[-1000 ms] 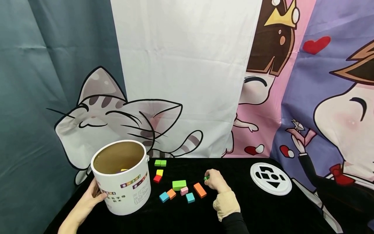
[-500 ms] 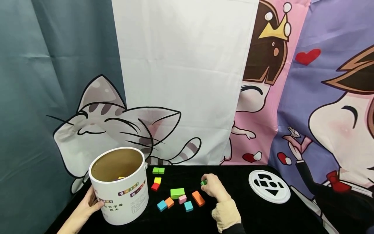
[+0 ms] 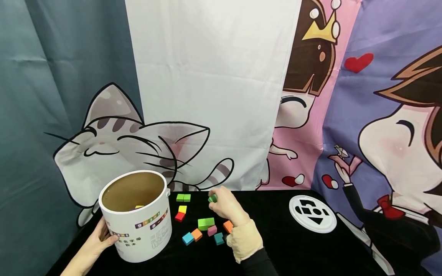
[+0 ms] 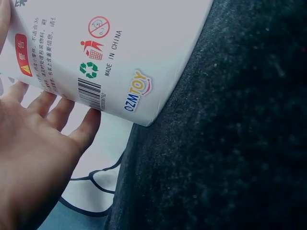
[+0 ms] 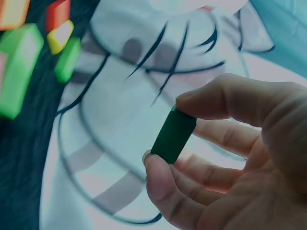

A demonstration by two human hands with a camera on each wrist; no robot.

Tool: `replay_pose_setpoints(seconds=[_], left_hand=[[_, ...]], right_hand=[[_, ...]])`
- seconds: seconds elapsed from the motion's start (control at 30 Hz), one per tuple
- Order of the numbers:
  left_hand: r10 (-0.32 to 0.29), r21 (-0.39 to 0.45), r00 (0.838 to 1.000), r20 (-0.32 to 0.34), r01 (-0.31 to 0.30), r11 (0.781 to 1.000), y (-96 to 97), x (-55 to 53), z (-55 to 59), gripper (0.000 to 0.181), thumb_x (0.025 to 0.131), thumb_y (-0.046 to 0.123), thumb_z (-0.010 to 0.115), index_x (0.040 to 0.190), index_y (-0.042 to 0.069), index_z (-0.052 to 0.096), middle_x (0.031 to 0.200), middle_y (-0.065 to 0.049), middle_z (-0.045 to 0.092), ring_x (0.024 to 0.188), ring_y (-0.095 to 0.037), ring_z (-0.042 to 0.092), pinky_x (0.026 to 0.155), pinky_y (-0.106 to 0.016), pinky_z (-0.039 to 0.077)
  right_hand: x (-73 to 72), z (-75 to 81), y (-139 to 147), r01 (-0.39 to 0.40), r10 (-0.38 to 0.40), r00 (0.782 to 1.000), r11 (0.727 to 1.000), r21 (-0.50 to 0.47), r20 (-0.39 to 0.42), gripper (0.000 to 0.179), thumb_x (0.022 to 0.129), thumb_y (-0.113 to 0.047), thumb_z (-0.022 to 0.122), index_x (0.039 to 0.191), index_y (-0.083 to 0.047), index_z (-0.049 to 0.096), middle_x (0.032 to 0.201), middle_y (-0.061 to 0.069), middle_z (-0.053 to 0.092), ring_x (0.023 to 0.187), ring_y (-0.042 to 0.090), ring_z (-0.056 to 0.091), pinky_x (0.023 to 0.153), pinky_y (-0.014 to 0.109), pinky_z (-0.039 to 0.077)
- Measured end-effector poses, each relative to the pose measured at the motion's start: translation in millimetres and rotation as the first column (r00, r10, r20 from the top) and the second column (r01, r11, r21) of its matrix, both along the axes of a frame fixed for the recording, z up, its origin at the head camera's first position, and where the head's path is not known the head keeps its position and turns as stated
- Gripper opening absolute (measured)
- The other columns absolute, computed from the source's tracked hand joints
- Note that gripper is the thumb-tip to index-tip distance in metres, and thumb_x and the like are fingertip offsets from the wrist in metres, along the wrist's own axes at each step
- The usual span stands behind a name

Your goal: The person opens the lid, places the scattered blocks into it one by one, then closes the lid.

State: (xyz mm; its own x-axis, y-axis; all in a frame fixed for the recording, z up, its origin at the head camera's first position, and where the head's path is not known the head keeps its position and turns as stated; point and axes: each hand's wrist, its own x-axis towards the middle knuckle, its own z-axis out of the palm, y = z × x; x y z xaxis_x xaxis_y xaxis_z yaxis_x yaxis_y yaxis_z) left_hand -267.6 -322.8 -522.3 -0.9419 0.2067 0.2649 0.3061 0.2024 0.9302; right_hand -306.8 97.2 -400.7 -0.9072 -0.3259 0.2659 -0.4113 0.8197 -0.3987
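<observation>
White bucket by the left edge of the worktop, its side gripped by the fingers of the left hand. Loose blocks lie to its right. Past the nearest of these, the right hand pinches a green block by opposite ends, raised off the worktop; a loosened or twisted pinch could drop it. The block appears small, oblong, dark and flat-faced. A white lid lies near the back right corner.
</observation>
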Motion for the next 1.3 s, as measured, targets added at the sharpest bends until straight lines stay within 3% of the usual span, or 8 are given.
replay_pose_setpoints(seconds=[0.13, 0.33, 0.53, 0.63, 0.77, 0.87, 1.1, 1.3], left_hand=[[0.001, 0.013, 1.0, -0.011, -0.001, 1.0, 0.4, -1.0, -0.5, 0.088, 0.101, 0.004, 0.053, 0.157, 0.021, -0.012, 0.161, -0.007, -0.006, 0.118, 0.022, 0.023, 0.087, -0.005, 0.03], [-0.007, 0.018, 1.0, -0.009, 0.008, 1.0, 1.2, -0.5, -2.2, 0.087, 0.101, 0.004, 0.052, 0.156, 0.023, -0.013, 0.161, 0.0, -0.003, 0.118, 0.023, 0.023, 0.086, -0.006, 0.031], [-0.025, 0.015, 1.0, -0.003, 0.026, 1.0, 5.1, -2.0, -5.9, 0.087, 0.102, 0.004, 0.051, 0.156, 0.024, -0.015, 0.161, -0.017, -0.007, 0.118, 0.025, 0.024, 0.085, -0.007, 0.031], [-0.024, 0.001, 1.0, -0.014, 0.024, 1.0, 4.3, -2.4, -6.3, 0.088, 0.101, 0.004, 0.051, 0.156, 0.023, -0.015, 0.161, -0.013, -0.007, 0.117, 0.025, 0.024, 0.085, -0.006, 0.031], [-0.014, -0.022, 0.999, -0.037, 0.014, 1.0, 0.7, -3.4, -3.4, 0.087, 0.102, 0.004, 0.05, 0.156, 0.025, -0.014, 0.159, 0.006, 0.001, 0.118, 0.025, 0.024, 0.085, -0.005, 0.03], [-0.007, -0.035, 0.999, -0.053, 0.005, 0.999, -1.3, -3.1, -2.2, 0.087, 0.102, 0.003, 0.05, 0.156, 0.025, -0.013, 0.157, 0.009, 0.004, 0.119, 0.025, 0.024, 0.086, -0.005, 0.03], [-0.004, -0.032, 1.0, -0.003, 0.004, 0.999, -5.0, -2.4, -1.7, 0.087, 0.103, 0.007, 0.049, 0.154, 0.027, -0.018, 0.16, -0.004, -0.004, 0.113, 0.026, 0.026, 0.083, -0.005, 0.031], [-0.019, -0.031, 1.0, 0.019, 0.02, 0.999, -2.7, -5.0, 1.2, 0.087, 0.103, 0.009, 0.049, 0.154, 0.028, -0.018, 0.16, -0.009, -0.005, 0.114, 0.026, 0.025, 0.084, -0.005, 0.031]], right_hand=[[4.3, 25.9, -23.6, -0.045, 0.045, 0.999, 0.999, 0.008, -0.017, 0.031, 0.083, -0.012, 0.072, 0.113, -0.009, 0.066, 0.104, 0.007, 0.059, 0.088, 0.019, 0.052, 0.073, 0.031, 0.046], [10.9, 59.4, -56.0, -0.091, 0.092, 0.992, 0.996, 0.009, -0.091, 0.027, 0.082, -0.012, 0.071, 0.109, -0.012, 0.068, 0.094, 0.001, 0.055, 0.082, 0.014, 0.05, 0.066, 0.024, 0.044], [15.7, 82.6, -88.6, -0.126, 0.125, 0.977, 0.992, 0.008, -0.172, 0.03, 0.083, -0.013, 0.071, 0.113, -0.013, 0.068, 0.103, 0.003, 0.058, 0.083, 0.013, 0.053, 0.068, 0.022, 0.045], [19.3, 89.8, -107.3, -0.146, 0.152, 0.969, 0.988, 0.046, -0.195, 0.034, 0.083, -0.014, 0.071, 0.117, -0.013, 0.067, 0.102, 0.001, 0.056, 0.081, 0.011, 0.052, 0.069, 0.02, 0.043], [21.1, 97.8, -133.1, -0.196, 0.225, 0.948, 0.97, 0.145, -0.223, 0.029, 0.084, -0.015, 0.071, 0.112, -0.015, 0.066, 0.094, -0.003, 0.051, 0.078, 0.007, 0.049, 0.064, 0.015, 0.039], [19.6, 99.9, -149.5, -0.213, 0.259, 0.938, 0.955, 0.208, -0.231, 0.025, 0.085, -0.015, 0.071, 0.11, -0.016, 0.065, 0.092, -0.005, 0.049, 0.079, 0.006, 0.048, 0.063, 0.014, 0.038], [16.6, 89.8, -180.9, -0.197, 0.271, 0.937, 0.93, 0.31, -0.218, 0.026, 0.087, -0.024, 0.073, 0.113, -0.021, 0.066, 0.095, -0.009, 0.053, 0.079, 0.0, 0.048, 0.066, 0.012, 0.039], [13.3, 84.6, -196.6, -0.183, 0.255, 0.947, 0.929, 0.322, -0.197, 0.024, 0.086, -0.026, 0.075, 0.107, -0.023, 0.066, 0.091, -0.009, 0.052, 0.078, 0.0, 0.046, 0.064, 0.013, 0.038]])
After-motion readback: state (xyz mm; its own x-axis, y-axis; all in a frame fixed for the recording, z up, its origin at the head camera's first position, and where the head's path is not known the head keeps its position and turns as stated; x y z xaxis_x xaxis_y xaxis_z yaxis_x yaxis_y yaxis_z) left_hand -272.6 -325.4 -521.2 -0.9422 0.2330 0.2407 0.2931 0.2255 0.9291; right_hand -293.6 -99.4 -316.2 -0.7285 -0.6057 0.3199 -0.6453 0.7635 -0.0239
